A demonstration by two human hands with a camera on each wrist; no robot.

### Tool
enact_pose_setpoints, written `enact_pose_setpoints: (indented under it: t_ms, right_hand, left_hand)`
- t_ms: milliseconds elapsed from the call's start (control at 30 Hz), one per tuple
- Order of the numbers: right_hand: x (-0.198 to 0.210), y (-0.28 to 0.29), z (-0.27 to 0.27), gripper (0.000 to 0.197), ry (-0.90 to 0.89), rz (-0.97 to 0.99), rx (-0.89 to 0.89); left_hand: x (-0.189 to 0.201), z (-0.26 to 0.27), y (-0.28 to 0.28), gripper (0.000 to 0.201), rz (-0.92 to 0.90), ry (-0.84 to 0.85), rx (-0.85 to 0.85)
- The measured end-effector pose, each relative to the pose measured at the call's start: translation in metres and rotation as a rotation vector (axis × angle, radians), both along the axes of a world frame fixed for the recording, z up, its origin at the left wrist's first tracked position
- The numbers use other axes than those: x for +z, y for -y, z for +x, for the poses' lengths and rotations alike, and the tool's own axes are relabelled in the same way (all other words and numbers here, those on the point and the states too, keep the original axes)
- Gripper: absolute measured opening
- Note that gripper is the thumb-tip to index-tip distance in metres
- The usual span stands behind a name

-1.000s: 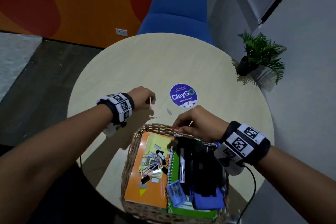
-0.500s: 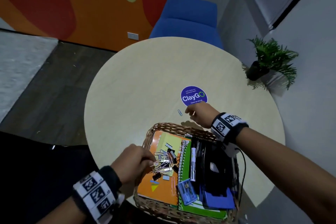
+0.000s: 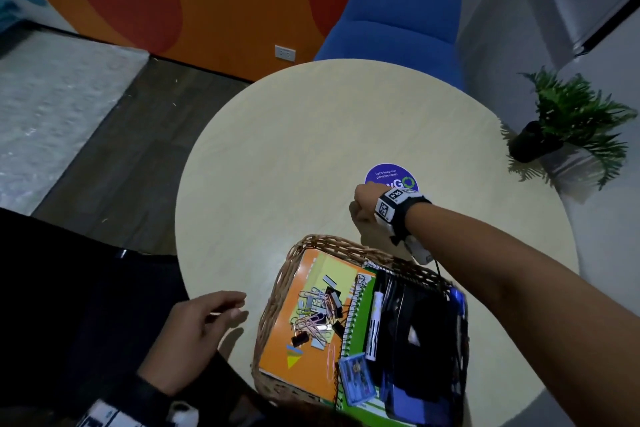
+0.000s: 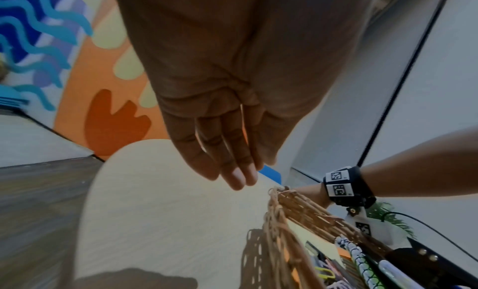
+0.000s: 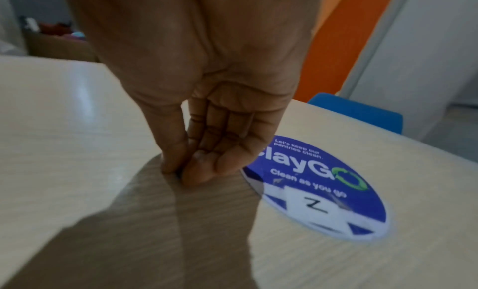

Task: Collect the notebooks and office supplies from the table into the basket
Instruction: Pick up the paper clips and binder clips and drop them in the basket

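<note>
A wicker basket (image 3: 277, 288) stands at the near edge of the round table (image 3: 294, 149). It holds an orange notebook (image 3: 284, 350), a green spiral notebook (image 3: 360, 315), a heap of paper clips and binder clips (image 3: 317, 319), a white marker (image 3: 374, 326) and a black pouch (image 3: 415, 322). My right hand (image 3: 360, 204) is down on the table just beyond the basket. Its thumb and fingertips (image 5: 178, 172) pinch together on a small paper clip, almost wholly hidden under them. My left hand (image 3: 207, 322) hovers left of the basket (image 4: 284, 211), fingers relaxed and empty (image 4: 232, 170).
A round blue sticker (image 3: 391, 177) is stuck to the table right beside my right hand (image 5: 323, 187). A blue chair (image 3: 391, 24) stands behind the table, and a potted plant (image 3: 561, 128) sits on the floor to the right.
My left hand came back from the far side of the basket, passed over the clips inside it and now hangs empty at its left. My right hand reached forward onto the loose paper clip.
</note>
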State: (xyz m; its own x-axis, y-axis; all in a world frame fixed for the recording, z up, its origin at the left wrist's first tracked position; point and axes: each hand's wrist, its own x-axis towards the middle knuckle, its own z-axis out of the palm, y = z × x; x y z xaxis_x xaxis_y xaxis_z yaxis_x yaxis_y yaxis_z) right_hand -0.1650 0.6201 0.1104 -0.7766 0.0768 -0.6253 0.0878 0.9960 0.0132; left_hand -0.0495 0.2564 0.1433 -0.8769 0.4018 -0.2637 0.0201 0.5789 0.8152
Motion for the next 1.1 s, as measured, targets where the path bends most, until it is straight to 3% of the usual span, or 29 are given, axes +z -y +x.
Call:
enact_pose_setpoints:
  t_ms: [133,433,567,700,867,967,1033,1100]
  right_hand:
    - [-0.021,-0.016,-0.006,0.017,-0.007,0.022,0.019]
    - [0.083,0.047,0.057,0.009,-0.148,-0.315,-0.049]
    - [0.092,0.087,0.105,0.015,-0.097,-0.415,0.047]
    - [0.085,0.1,0.132,0.029,-0.102,-0.366,0.064]
    - [0.092,0.065,0.154,0.031,-0.294,-0.314,-0.139]
    - [0.082,0.011,0.173,0.034,-0.407,-0.214,-0.389]
    - [0.073,-0.021,0.192,0.042,-0.423,-0.199,-0.587]
    - [0.061,-0.036,0.214,0.043,-0.383,-0.326,-0.804]
  left_hand:
    - [-0.002,0.013,0.01,0.02,-0.03,0.027,0.022]
    - [-0.022,0.017,0.013,0.022,-0.042,0.105,-0.115]
    - [-0.025,0.014,0.005,0.016,-0.018,0.149,-0.257]
    - [-0.03,0.009,0.0,0.021,-0.036,0.178,-0.296]
    - [-0.027,0.012,0.001,0.034,0.0,0.231,-0.34]
    - [-0.032,0.018,0.01,0.05,0.006,0.322,-0.404]
    - [-0.038,0.021,0.015,0.077,0.03,0.426,-0.473]
    - [-0.04,0.026,0.017,0.074,0.067,0.564,-0.532]
